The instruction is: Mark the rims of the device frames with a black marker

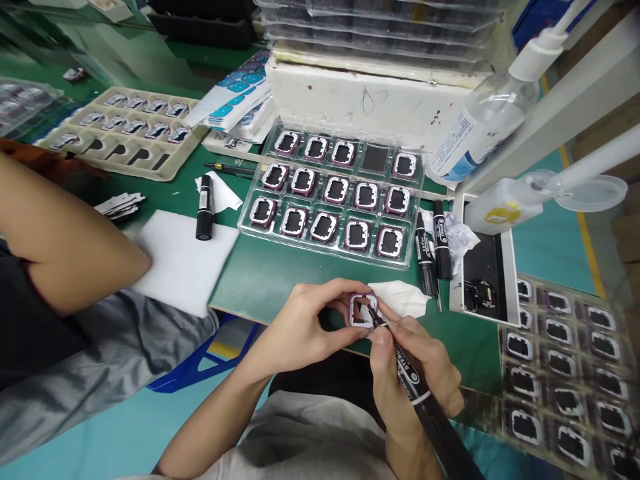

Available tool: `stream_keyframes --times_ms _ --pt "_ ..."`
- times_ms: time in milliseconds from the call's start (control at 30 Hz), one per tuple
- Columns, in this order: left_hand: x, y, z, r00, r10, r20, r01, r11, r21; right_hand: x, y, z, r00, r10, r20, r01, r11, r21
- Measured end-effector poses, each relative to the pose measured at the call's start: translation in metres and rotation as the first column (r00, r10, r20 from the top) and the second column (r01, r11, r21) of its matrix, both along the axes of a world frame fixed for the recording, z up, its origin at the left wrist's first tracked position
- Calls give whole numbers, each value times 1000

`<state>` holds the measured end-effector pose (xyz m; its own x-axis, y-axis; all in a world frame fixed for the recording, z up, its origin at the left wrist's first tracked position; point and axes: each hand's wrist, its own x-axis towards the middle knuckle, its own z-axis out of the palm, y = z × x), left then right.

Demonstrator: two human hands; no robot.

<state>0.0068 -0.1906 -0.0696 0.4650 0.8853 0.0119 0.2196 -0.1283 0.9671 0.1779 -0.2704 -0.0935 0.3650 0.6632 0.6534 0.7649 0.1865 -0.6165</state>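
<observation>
Between the thumb and fingers of my left hand [307, 327] is a small square watch-like case [356, 321] with a purple rim and a white inner frame. My right hand [417, 360] grips a black marker [411, 380], its tip at the white frame of the case. A crumpled white tissue [400, 298] lies on the table just beyond my hands. Farther back, a clear plastic tray [320, 252] holds rows of similar cases with dark middles; one pocket in its back row has no case.
Two black markers [425, 257] lie right of the tray beside a white box [509, 267]. A pump bottle [493, 120] stands behind them. Another tray of cases [543, 373] is at lower right. At left are a co-worker's arm [70, 233], a white pad [183, 263] and a beige tray [155, 167].
</observation>
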Motion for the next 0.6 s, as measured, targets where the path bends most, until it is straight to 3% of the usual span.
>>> stream_keyframes --times_ms 300,433,600 --pt "-1 0 1 996 -15 -91 28 990 138 4 6 7 992 119 49 -119 993 -13" --pt "-1 -2 -1 995 -20 -103 37 985 169 4 6 9 991 101 90 -99 995 -19" --pt "-2 -2 -4 992 -26 -121 49 981 189 2 4 6 996 92 18 -91 995 -34"
